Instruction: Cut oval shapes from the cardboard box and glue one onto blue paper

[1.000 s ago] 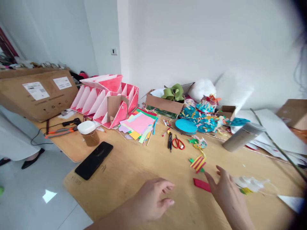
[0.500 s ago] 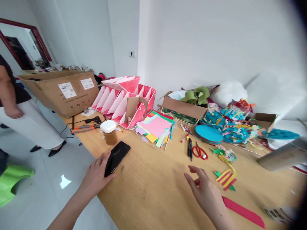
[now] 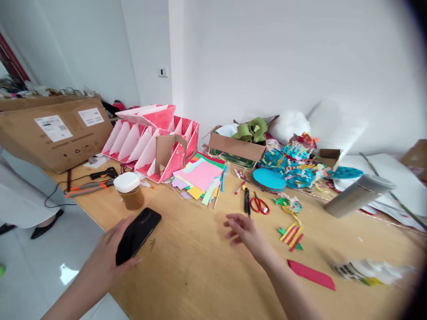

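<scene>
My left hand (image 3: 111, 249) grips a black phone (image 3: 138, 233) by its edges, low over the front left of the wooden table (image 3: 187, 271). Over the middle of the table is my right hand (image 3: 243, 231), empty, its fingers apart and slightly curled. Beyond it lie black pens (image 3: 247, 202) and red-handled scissors (image 3: 260, 205). To its right are a striped yellow and red paper piece (image 3: 292, 235) and a red paper strip (image 3: 312, 274). A lidded jar of brown liquid (image 3: 132, 198) stands just behind the phone.
Colored paper sheets (image 3: 200, 175) lie before a pink folded rack (image 3: 150, 146). Blue discs (image 3: 269, 179), a grey flask (image 3: 356, 195) and a white bottle (image 3: 367, 270) are to the right. A large cardboard box (image 3: 60, 138) and pliers (image 3: 90, 187) are left; a person's legs show behind.
The view has turned to the right, so the table things appear further left. My right hand has moved left towards the phone. My left hand still grips the phone.
</scene>
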`<action>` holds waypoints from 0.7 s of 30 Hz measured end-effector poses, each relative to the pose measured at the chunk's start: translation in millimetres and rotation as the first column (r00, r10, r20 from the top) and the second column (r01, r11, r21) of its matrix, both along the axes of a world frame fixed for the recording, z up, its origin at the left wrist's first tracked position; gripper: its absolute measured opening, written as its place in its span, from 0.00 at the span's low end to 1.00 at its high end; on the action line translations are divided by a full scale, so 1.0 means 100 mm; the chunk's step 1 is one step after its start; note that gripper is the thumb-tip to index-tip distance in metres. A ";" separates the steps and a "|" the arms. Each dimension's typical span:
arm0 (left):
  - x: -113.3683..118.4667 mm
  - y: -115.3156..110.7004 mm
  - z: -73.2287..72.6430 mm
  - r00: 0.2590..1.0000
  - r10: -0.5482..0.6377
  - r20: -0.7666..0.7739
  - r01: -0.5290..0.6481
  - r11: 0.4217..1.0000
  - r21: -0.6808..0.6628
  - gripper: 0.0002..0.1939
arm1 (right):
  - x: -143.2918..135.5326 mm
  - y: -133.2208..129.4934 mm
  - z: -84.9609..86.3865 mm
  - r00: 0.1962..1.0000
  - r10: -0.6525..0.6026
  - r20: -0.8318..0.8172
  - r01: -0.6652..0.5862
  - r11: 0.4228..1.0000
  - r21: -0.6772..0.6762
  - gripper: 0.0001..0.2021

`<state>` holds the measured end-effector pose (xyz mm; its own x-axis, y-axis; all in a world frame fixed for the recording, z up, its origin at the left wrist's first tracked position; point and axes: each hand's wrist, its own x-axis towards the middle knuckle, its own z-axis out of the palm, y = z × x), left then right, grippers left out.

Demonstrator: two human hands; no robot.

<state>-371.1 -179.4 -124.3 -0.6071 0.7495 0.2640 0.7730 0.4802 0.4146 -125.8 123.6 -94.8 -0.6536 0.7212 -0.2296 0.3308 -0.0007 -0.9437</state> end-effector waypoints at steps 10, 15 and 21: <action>0.04 2.10 0.20 0.884 -0.424 -0.197 0.326 0.861 -0.391 0.41 | -0.83 0.28 -0.04 0.947 0.005 0.321 -0.096 0.959 0.266 0.12; -0.23 2.63 0.09 0.824 -0.524 -0.216 0.395 0.804 -0.444 0.40 | -0.72 0.29 -0.14 0.866 -0.028 0.500 -0.269 0.816 0.512 0.16; -0.41 2.72 0.09 0.752 -0.627 -0.202 0.473 0.728 -0.496 0.31 | -0.76 0.50 -0.21 0.783 -0.071 0.619 -0.386 0.723 0.572 0.14</action>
<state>-412.2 92.6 -115.8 0.0192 0.9995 -0.0261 0.9988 -0.0204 -0.0448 -202.3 174.1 -115.3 -0.6778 0.7261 -0.1153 0.7200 0.6239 -0.3040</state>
